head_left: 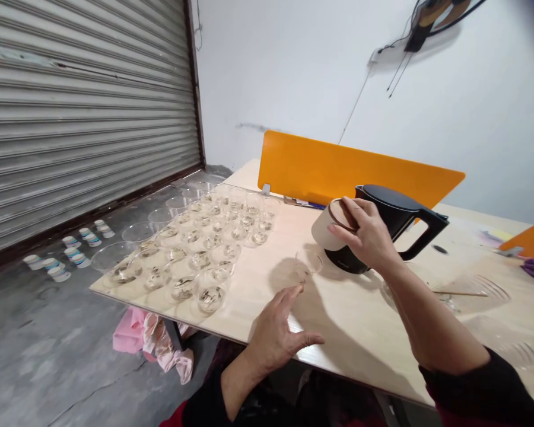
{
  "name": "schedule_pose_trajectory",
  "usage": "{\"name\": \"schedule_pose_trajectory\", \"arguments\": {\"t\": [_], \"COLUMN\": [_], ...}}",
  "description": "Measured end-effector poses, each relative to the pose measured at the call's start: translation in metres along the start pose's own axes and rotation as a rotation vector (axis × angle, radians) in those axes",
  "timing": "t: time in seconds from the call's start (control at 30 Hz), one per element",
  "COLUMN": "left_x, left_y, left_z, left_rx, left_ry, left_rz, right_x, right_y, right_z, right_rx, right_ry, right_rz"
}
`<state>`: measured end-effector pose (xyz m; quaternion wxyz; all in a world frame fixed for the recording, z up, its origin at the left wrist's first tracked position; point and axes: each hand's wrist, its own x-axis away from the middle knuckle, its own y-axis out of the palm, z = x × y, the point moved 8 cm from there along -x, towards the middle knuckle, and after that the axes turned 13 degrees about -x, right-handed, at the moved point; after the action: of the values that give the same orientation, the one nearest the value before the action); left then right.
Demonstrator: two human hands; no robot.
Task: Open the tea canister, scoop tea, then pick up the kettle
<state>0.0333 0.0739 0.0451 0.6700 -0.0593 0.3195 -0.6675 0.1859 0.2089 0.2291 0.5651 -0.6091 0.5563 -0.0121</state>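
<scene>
The table (338, 320) is pale, matt wood laminate. On its left stand clear, glossy plastic cups (204, 243). The kettle (389, 222) is matt black plastic; the tilted beige cup (329, 228) looks like smooth paper. Far behind, a glossy orange divider (338, 169).

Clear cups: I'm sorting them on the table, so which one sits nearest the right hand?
The lone clear cup beside the black kettle, just below the right hand; the other cups are grouped at the table's left end.

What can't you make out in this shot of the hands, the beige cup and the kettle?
Head view:
- Beige cup: contents hidden; the right hand covers its mouth.
- Kettle: lower front hidden behind that hand and cup.
- Clear cup: too transparent to tell whether it holds anything.
- Left hand: whether it touches the table is unclear.
</scene>
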Motion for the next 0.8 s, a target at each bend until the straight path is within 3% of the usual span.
{"name": "schedule_pose_trajectory", "arguments": {"t": [0.17, 0.3, 0.4, 0.53, 0.8], "left_x": [-0.002, -0.004, -0.005, -0.005, -0.004], "left_y": [0.001, 0.0, 0.0, 0.001, 0.003], "left_z": [-0.004, -0.002, -0.001, -0.001, -0.004], "left_rx": [0.014, 0.013, 0.004, 0.0, -0.006], "left_ry": [-0.053, -0.07, -0.079, -0.077, -0.067], "left_rz": [-0.013, -0.028, -0.039, -0.04, -0.032], "right_x": [-0.026, -0.024, -0.019, -0.016, -0.017], "right_y": [0.06, 0.104, 0.126, 0.138, 0.137], "right_z": [0.034, 0.058, 0.077, 0.096, 0.107], "right_rx": [-0.031, -0.087, -0.14, -0.192, -0.271], "right_ry": [0.014, 0.011, 0.043, 0.063, 0.053], "right_rz": [-0.129, -0.244, -0.271, -0.264, -0.278]}}
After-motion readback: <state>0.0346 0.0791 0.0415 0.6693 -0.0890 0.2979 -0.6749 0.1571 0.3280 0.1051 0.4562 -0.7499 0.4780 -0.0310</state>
